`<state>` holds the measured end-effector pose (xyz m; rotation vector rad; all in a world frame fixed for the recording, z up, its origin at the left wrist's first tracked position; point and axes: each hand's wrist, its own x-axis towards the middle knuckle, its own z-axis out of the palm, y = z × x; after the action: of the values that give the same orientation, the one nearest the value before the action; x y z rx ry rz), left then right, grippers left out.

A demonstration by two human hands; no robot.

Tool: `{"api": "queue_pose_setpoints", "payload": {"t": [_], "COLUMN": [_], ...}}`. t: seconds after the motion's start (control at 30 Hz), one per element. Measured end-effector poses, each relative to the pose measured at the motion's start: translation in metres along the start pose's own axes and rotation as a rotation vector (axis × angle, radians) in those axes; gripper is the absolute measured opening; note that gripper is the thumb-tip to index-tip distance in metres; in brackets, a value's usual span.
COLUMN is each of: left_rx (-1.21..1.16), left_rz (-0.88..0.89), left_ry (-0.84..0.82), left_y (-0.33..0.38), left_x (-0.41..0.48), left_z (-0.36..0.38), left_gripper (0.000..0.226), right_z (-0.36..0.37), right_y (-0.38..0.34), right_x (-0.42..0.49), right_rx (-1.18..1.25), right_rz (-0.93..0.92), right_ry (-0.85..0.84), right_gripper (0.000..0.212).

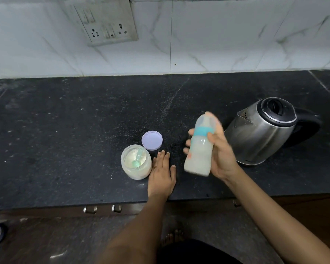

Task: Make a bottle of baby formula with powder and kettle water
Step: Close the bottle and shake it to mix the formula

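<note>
Bottle (199, 147): near-upright, teat toward frame top, gripped by right hand (220, 149) fingers. Left hand (161, 172): flat, open, on surface (65, 130).

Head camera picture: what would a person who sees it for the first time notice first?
First the baby bottle, capped, full of milky liquid and blurred, held by the right hand above the black counter. Next the steel kettle standing to its right. Then the open powder jar with a green scoop inside, its lilac lid lying behind it and the left hand flat beside it.
</note>
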<state>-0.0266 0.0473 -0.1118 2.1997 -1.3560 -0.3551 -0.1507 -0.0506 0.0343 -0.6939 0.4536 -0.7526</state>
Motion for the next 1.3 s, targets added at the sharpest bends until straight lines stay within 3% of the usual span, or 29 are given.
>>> {"api": "queue_pose_setpoints", "payload": {"t": [0.1,0.2,0.27,0.37,0.4,0.53,0.67,0.7,0.77,0.83,0.97,1.1,1.13,1.23,1.3], "left_rx": [0.003,-0.002,-0.003,0.004,0.002,0.009,0.007,0.006,0.012,0.021,0.019,0.021,0.021,0.013,0.014], "left_rz": [-0.009,0.004,0.003,-0.007,-0.009,-0.002,-0.001,-0.003,-0.012,-0.026,-0.025,-0.015,-0.016,-0.017,-0.012], "left_ry": [0.001,-0.006,-0.001,-0.003,-0.007,-0.004,0.000,-0.004,-0.019,-0.027,-0.027,-0.028,-0.027,-0.019,-0.020], "left_y": [0.001,0.002,0.003,0.003,0.003,0.001,0.004,0.004,0.001,-0.002,0.000,-0.002,-0.001,0.001,0.001], "left_x": [0.001,0.000,0.000,0.001,0.001,0.000,0.000,0.001,0.001,0.002,0.002,0.002,0.002,0.002,0.002], "left_z": [-0.001,-0.003,-0.003,-0.003,-0.003,-0.002,-0.004,-0.004,-0.001,0.002,0.001,0.001,0.001,0.000,-0.001], "left_gripper": [0.056,0.063,0.066,0.058,0.059,0.066,0.064,0.065,0.066,0.066,0.063,0.064,0.065,0.066,0.065], "right_z": [-0.001,0.001,0.005,0.002,0.002,0.005,0.003,0.001,0.003,0.007,0.006,0.009,0.008,0.008,0.004], "right_y": [-0.010,-0.008,-0.009,-0.012,-0.009,-0.008,-0.018,-0.015,-0.011,-0.014,-0.020,-0.011,-0.012,-0.018,-0.014], "right_x": [0.012,0.004,0.003,0.015,0.015,0.004,0.022,0.021,0.010,0.007,0.022,0.002,0.006,0.017,0.014], "right_rx": [0.173,-0.002,-0.093,0.132,0.162,-0.138,0.189,0.180,-0.065,-0.175,0.154,-0.196,-0.188,0.108,0.055], "right_rz": [-0.057,0.060,0.000,-0.071,-0.055,-0.028,-0.075,-0.042,0.001,-0.057,-0.084,-0.054,-0.084,-0.113,-0.060], "right_ry": [0.161,-0.031,-0.094,0.130,0.131,-0.104,0.124,0.088,-0.077,-0.153,0.108,-0.165,-0.153,0.102,0.049], "right_gripper": [0.081,0.085,0.080,0.079,0.081,0.079,0.085,0.087,0.082,0.076,0.082,0.066,0.065,0.065,0.065]}}
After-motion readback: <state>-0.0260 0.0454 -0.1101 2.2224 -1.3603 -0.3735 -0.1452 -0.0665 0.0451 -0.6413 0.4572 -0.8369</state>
